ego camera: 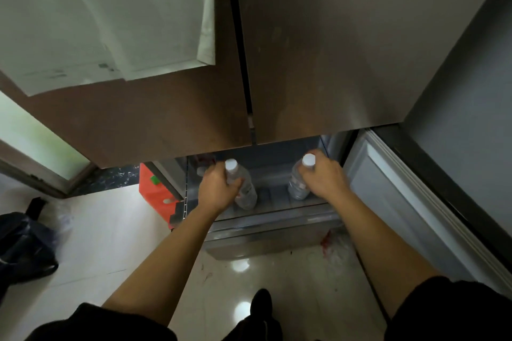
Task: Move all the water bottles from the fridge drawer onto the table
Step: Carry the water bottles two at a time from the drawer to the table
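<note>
Water bottles: two in view, both inside open fridge drawer [273,223], below closed upper fridge doors [332,50]. My left hand [219,188] grips left water bottle [245,191] near neck, fingers curled round it; bottle tilted. My right hand [321,176] curled round right water bottle [297,187] just under white cap; bottle near upright. Bottles well apart. Orange box [155,191] left of drawer; black bag [25,243] on floor, far left.
</note>
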Motion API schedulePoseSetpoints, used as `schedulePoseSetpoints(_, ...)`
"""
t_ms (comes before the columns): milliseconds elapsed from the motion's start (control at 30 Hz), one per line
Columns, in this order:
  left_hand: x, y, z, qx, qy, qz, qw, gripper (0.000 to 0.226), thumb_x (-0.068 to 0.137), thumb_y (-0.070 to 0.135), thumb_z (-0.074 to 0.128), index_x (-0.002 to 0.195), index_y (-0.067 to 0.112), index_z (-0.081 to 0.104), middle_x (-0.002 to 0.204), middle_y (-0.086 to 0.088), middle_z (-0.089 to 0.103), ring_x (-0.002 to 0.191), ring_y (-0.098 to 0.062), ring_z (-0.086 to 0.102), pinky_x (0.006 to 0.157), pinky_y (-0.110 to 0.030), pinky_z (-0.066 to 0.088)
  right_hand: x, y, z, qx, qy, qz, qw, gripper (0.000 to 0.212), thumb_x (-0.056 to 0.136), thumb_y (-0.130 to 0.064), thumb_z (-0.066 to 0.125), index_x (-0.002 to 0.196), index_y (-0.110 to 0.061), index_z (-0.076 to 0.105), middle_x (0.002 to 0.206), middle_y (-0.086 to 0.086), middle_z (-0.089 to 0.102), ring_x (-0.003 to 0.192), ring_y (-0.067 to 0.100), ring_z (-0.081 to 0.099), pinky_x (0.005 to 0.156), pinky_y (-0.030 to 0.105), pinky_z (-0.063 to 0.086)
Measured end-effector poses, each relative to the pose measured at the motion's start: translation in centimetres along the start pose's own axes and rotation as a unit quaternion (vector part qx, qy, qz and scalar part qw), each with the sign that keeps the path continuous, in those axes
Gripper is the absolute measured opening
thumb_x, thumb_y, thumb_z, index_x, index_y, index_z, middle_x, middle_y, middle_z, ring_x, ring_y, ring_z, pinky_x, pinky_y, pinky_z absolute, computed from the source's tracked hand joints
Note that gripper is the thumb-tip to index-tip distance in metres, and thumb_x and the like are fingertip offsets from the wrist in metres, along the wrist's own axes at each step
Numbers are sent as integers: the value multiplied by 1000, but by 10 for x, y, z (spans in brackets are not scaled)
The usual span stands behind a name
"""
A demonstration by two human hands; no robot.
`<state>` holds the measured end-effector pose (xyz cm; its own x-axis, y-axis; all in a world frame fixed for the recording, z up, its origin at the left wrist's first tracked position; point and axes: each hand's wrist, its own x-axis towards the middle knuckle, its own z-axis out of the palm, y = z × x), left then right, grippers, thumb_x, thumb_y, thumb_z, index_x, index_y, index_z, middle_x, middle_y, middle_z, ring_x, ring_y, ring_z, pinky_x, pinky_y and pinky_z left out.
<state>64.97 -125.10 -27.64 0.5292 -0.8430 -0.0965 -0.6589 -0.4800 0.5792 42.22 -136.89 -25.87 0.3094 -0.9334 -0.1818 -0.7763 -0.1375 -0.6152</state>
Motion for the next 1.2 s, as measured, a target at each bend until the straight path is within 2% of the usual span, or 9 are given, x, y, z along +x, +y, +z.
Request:
schedulePoseSetpoints(100, -5, -3, 9, -55, -32, -7, 998, 59, 80, 57, 65, 125, 21, 53, 121, -16, 54, 115, -32, 47, 96, -40, 44, 2, 9, 8, 46, 3, 31, 998, 53, 93, -43, 60, 138, -21, 44, 131, 15, 57, 115, 38, 57, 89, 39, 47)
schedulePoseSetpoints(167, -8, 1, 17, -80, -69, -3, 994, 57, 85, 56, 64, 131, 27, 46, 129, -13, 47, 118, -30, 46, 103, -43, 42, 1, 13, 15, 36, -1, 39, 999, 66, 87, -46, 68, 141, -25, 38, 136, 15, 43, 119, 39, 52, 97, 44, 47)
schedulePoseSetpoints(267, -10, 7, 30, -125, -89, -3, 988, 62, 86, 57, 64, 132, 30, 34, 133, -9, 50, 116, -29, 54, 101, -47, 47, -1, 16, 30, 59, 28, 46, 997, 79, 74, -43, 83, 135, -24, 37, 137, 13, 33, 121, 37, 47, 96, 44, 46)
schedulePoseSetpoints(433, -1, 7, 43, -187, -82, -87, 975, 70, 69, 67, 70, 119, 37, 32, 126, 0, 59, 112, -27, 63, 98, -46, 50, 6, 17, 54, 134, 51, 36, 989, 80, 68, -24, 90, 128, -20, 37, 126, 8, 59, 113, 31, 60, 84, 32, 48)
schedulePoseSetpoints(567, 5, 6, 48, -171, -68, -114, 976, 84, 68, 47, 86, 134, 21, 39, 134, -4, 58, 119, -28, 59, 96, -37, 49, 15, 17, 64, 128, 86, 65, 986, 87, 65, -24, 92, 136, -20, 41, 130, 9, 62, 117, 33, 60, 93, 44, 53)
schedulePoseSetpoints(767, 5, -1, 53, -152, -35, -105, 982, 81, 65, 32, 90, 130, 17, 45, 128, -7, 62, 114, -30, 62, 91, -38, 52, 24, 20, 64, 171, 58, 118, 976, 84, 65, -18, 92, 134, -21, 45, 126, 6, 64, 118, 31, 59, 97, 40, 50)
schedulePoseSetpoints(867, -1, -2, 48, -154, -13, -96, 983, 70, 64, 29, 89, 121, 17, 51, 119, -7, 66, 108, -29, 64, 86, -37, 54, 16, 16, 60, 185, 52, 113, 975, 79, 69, -15, 89, 135, -22, 46, 126, 7, 64, 117, 30, 59, 94, 35, 49)
schedulePoseSetpoints(1033, -35, 1, 32, -205, 73, -88, 972, 57, 64, 24, 89, 108, 22, 53, 98, 6, 64, 97, -23, 65, 83, -37, 55, -22, 4, 56, 208, 69, 57, 974, 63, 76, -13, 84, 125, -24, 47, 113, 3, 64, 105, 27, 62, 75, 27, 44)
schedulePoseSetpoints(1200, -99, 15, -4, -270, 201, -83, 938, 61, 65, 22, 91, 112, 31, 53, 99, 18, 61, 95, -11, 61, 82, -19, 47, -68, -17, 40, 276, 69, -40, 958, 63, 70, -16, 88, 118, -33, 50, 105, -9, 63, 97, 16, 61, 63, 14, 42)
